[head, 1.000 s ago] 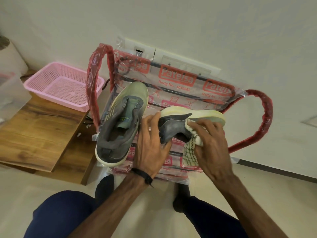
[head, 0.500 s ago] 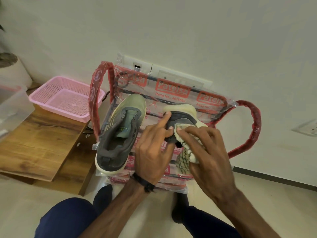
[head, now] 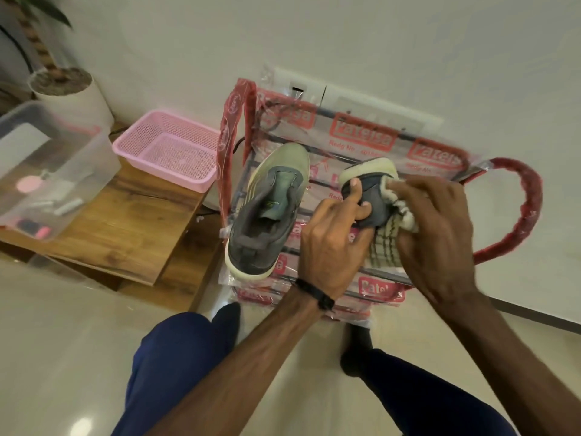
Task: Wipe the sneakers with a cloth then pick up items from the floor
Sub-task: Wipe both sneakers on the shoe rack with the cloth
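Left hand: your left hand (head: 330, 243) reaches forward from the lower centre, a black band (head: 314, 294) on the wrist; its fingers curl round the grey heel of the sneaker in hand (head: 367, 190), with the forefinger stretched up along the upper.
Right hand: your right hand (head: 437, 234) comes in from the lower right, knuckles up, fingers bent over the cloth (head: 390, 243) and pressing it against the right side of that shoe.
Sneaker in hand: held above the rack with its pale, thick sole turned away from you; grey upper.
Cloth: soft, fluffy off-white weave with dark stripes; its loose end hangs below your right palm.
Second sneaker: the second sneaker (head: 267, 212) lies on the rack to the left, opening up, toe toward the wall; pale green toe, grey collar, whitish sole.
Rack: the rack (head: 518, 221) has curved red side frames and dark bars wrapped in clear, crinkled plastic with red printed labels.
Pink basket: the pink basket (head: 169, 152) is perforated plastic; I cannot tell if anything lies inside.
Clear bin: the clear bin (head: 63, 171) sits on the wooden table (head: 125, 228), holding small items, some pink, too blurred to name.
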### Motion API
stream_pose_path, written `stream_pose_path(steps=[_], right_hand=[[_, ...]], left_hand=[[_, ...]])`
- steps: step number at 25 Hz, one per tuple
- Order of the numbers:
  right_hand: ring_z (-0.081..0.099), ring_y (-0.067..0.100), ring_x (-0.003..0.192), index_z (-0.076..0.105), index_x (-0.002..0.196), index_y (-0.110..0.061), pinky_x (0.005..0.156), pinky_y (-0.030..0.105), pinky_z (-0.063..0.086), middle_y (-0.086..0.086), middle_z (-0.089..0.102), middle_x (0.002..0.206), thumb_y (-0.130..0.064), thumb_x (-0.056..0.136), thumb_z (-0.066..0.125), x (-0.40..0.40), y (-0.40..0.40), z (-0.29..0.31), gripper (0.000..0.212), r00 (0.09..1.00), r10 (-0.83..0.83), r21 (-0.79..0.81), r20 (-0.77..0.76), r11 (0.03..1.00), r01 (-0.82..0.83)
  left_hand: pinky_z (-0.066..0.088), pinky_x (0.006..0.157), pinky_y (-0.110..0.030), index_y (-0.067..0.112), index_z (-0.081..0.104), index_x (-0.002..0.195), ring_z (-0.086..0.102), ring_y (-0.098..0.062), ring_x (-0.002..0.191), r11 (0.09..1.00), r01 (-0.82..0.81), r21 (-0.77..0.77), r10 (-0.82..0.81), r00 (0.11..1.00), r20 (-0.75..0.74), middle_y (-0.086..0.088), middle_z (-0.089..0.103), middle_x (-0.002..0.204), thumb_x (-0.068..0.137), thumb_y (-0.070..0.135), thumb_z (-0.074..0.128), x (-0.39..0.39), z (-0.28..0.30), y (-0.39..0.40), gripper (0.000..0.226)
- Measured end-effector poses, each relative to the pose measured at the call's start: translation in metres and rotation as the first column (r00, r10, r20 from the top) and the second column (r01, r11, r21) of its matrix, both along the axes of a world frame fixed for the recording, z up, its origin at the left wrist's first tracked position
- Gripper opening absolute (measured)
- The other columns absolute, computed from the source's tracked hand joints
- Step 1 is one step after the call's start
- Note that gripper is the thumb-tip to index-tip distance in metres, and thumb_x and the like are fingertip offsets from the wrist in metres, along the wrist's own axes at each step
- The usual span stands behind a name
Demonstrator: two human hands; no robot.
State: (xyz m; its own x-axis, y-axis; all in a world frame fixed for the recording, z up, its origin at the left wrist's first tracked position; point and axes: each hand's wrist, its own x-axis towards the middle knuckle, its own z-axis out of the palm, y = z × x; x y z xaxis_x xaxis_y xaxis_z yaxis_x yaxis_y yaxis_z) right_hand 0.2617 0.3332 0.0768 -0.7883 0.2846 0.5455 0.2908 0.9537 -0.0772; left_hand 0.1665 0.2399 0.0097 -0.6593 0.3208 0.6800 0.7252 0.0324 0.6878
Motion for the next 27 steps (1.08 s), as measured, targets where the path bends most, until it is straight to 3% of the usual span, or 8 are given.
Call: stream_pose_path(steps=[4,7,11,13,15,18,24,27], right_hand=[[0.049,0.036,0.111,0.065,0.125,0.002,0.090,0.045,0.046,0.022,0.063,0.122,0.001,0.076,0.062,0.002,0.000,-0.006,0.050,0.985,0.109,0.094,0.133,0.988,-0.122],[0.053,0.040,0.110,0.064,0.124,0.002,0.091,0.054,0.050,0.023,0.063,0.120,0.008,0.075,0.065,0.006,0.017,-0.006,0.050,0.999,-0.018,-0.030,0.042,0.999,0.019],[0.056,0.039,0.110,0.064,0.128,0.001,0.090,0.049,0.051,0.021,0.064,0.122,0.000,0.074,0.065,0.023,0.007,-0.021,0.054,0.982,0.127,0.035,0.136,0.990,-0.133],[0.056,0.037,0.109,0.065,0.127,-0.001,0.089,0.052,0.052,0.020,0.064,0.120,-0.004,0.082,0.056,0.020,0.020,-0.017,0.046,0.998,0.037,-0.068,0.044,0.997,-0.034],[0.055,0.035,0.108,0.067,0.124,-0.001,0.091,0.046,0.049,0.018,0.065,0.118,-0.012,0.087,0.052,0.013,0.017,-0.015,0.041,0.997,-0.047,-0.129,-0.062,0.991,0.038],[0.053,0.033,0.111,0.066,0.125,-0.002,0.096,0.032,0.040,0.016,0.065,0.122,-0.004,0.079,0.063,0.008,0.001,-0.023,0.046,0.995,0.086,0.008,0.048,0.996,-0.086],[0.054,0.032,0.112,0.066,0.127,-0.004,0.093,0.035,0.044,0.015,0.065,0.124,-0.009,0.078,0.066,0.005,0.008,-0.024,0.049,0.992,0.085,0.004,0.094,0.996,-0.086],[0.055,0.035,0.112,0.065,0.127,-0.005,0.092,0.048,0.051,0.016,0.064,0.123,0.001,0.079,0.063,0.003,0.023,-0.023,0.049,0.998,0.034,-0.073,0.059,0.997,-0.030]], left_hand=[[0.054,0.072,-0.027,-0.003,0.067,0.124,0.062,-0.015,0.082,0.999,-0.040,-0.008,0.040,0.999,0.031,-0.001,0.073,0.086,0.075,0.003,0.083,-0.001,-0.008,-0.001,0.052],[0.058,0.072,-0.036,-0.006,0.071,0.108,0.067,-0.019,0.085,0.999,-0.044,-0.005,0.044,0.999,0.009,-0.005,0.076,0.098,0.073,0.002,0.083,-0.001,-0.011,-0.001,0.038],[0.059,0.070,-0.038,-0.007,0.070,0.101,0.069,-0.020,0.084,0.999,-0.050,-0.014,0.050,0.999,0.019,-0.007,0.076,0.099,0.076,0.003,0.082,-0.006,-0.015,-0.003,0.029],[0.058,0.072,-0.033,-0.008,0.070,0.100,0.067,-0.019,0.084,0.999,-0.037,-0.016,0.037,0.999,-0.003,-0.007,0.076,0.100,0.075,0.003,0.082,-0.004,-0.013,-0.001,0.030],[0.054,0.074,-0.026,-0.008,0.070,0.101,0.063,-0.016,0.082,0.999,-0.030,-0.023,0.030,0.999,-0.016,-0.007,0.076,0.098,0.075,0.002,0.082,0.000,-0.013,0.002,0.030],[0.053,0.069,-0.029,-0.006,0.071,0.100,0.061,-0.016,0.078,0.999,-0.043,-0.029,0.043,0.999,-0.009,-0.005,0.074,0.090,0.077,0.002,0.079,-0.002,-0.016,0.003,0.027],[0.059,0.069,-0.040,-0.008,0.070,0.101,0.069,-0.019,0.084,0.999,-0.029,-0.039,0.030,0.999,0.017,-0.006,0.075,0.097,0.084,0.015,0.073,-0.005,-0.023,-0.002,0.029],[0.059,0.070,-0.040,-0.009,0.069,0.100,0.069,-0.020,0.084,0.999,-0.018,-0.046,0.018,1.000,-0.003,-0.007,0.075,0.097,0.083,0.015,0.072,-0.006,-0.024,-0.001,0.029]])
